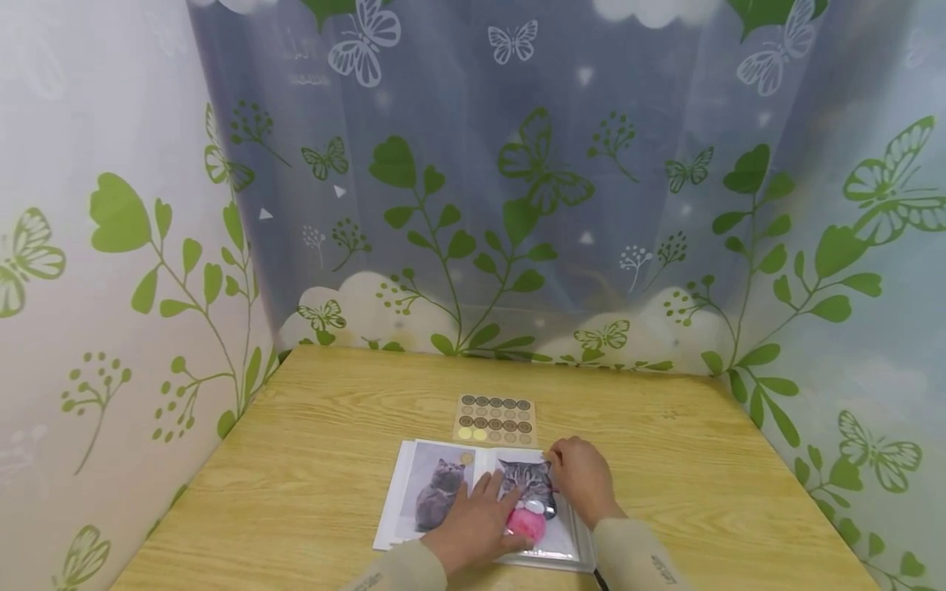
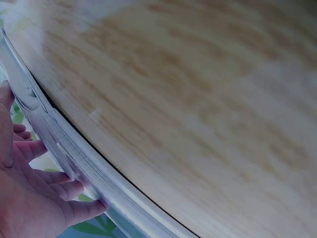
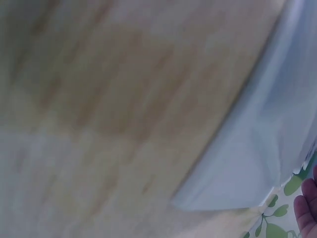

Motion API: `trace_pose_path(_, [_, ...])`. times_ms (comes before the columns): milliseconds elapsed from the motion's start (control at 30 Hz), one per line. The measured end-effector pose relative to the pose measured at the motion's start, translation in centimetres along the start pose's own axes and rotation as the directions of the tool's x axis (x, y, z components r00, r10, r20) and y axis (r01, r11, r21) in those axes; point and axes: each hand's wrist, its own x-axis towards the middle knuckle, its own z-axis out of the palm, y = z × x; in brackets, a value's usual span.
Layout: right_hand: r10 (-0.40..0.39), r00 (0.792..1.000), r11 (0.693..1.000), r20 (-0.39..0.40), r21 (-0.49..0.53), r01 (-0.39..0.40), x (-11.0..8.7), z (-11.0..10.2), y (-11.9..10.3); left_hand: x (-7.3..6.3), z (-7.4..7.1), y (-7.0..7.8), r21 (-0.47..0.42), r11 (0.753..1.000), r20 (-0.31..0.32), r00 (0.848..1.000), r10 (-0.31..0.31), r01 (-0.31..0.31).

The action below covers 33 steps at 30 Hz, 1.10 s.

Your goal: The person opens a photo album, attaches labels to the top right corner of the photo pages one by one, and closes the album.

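A photo album (image 1: 399, 492) lies spread on the wooden table, a cat picture on each page. On the left page, a round brown sticker (image 1: 466, 458) sits at the picture's upper right. My left hand (image 1: 473, 521) rests with fingers spread across the middle of the album, and in the left wrist view its fingertips touch the pages. My right hand (image 1: 584, 480) is bent at the upper right corner of the right-hand cat picture (image 1: 528, 480), fingertips down at its edge. I cannot tell what those fingers hold. In the right wrist view only a few fingers (image 3: 308, 201) show beside the album's pale cover (image 3: 237, 173).
Just behind the album lies a sheet of round stickers (image 1: 495, 414) in rows, dark and brown, with two yellow spots at its front left. Wood-grained table (image 1: 310, 460) surrounds both. Curtains (image 1: 458, 205) with green leaves and butterflies hang at the back and sides.
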Motion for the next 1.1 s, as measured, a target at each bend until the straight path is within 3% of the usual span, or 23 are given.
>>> trace_pose_path(533, [-0.155,0.987,0.978,0.033,-0.137,0.158,-1.1,0.3,-0.8,0.0,0.0,0.0,0.003,1.0,0.006,1.0,-0.008,0.008])
trace_pose_path(767, [-0.254,0.966,0.938,0.056,-0.228,0.26,-1.9,0.1,-0.8,0.0,-0.2,0.1,0.005,1.0,0.004,1.0,-0.005,0.005])
trace_pose_path(900, [-0.275,0.956,0.925,0.102,-0.242,0.292,-2.7,0.2,-0.5,0.0,-0.2,0.1,0.008,1.0,0.007,1.0,-0.004,0.004])
trace_pose_path(1100, [-0.255,0.947,0.939,0.197,-0.182,0.291,-4.0,-0.4,-0.4,0.0,-0.1,0.0,0.003,1.0,0.018,1.0,-0.006,0.006])
